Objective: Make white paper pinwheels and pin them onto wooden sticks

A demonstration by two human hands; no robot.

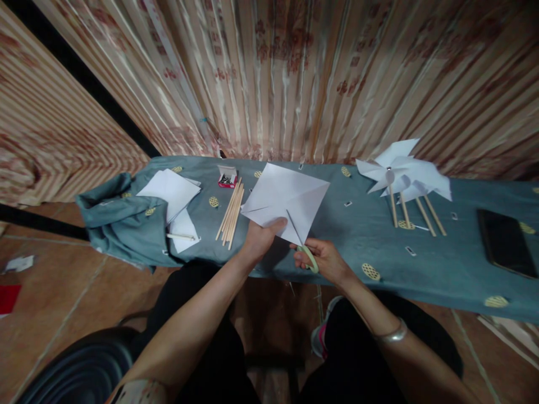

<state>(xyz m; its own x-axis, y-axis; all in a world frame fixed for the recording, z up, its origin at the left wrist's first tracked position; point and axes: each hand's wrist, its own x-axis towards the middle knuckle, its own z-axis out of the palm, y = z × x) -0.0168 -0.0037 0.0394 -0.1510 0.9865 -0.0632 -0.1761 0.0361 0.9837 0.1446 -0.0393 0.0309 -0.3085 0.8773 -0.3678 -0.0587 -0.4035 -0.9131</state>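
Observation:
My left hand [261,237] pinches a square white sheet of paper [286,191] at its near edge, thumb on top. Crease lines run across the sheet, and a slit shows near its left corner. My right hand [322,258] is closed round the pale green handles of a pair of scissors [310,259]. One scissor blade lies over the paper, pointing from the near corner toward the middle; the other blade is hidden beneath. Left of the sheet lie a bundle of wooden sticks [231,216] and a small red box [228,177] of metal pins.
A stack of white paper sheets [170,191] lies on the left, with a white pen-like stick [181,237] on a sheet nearby. Several paper pinwheels [404,171] on sticks rest at the right, beside a dark phone [507,241]. A pleated curtain [295,84] hangs behind the cloth-covered table [337,224].

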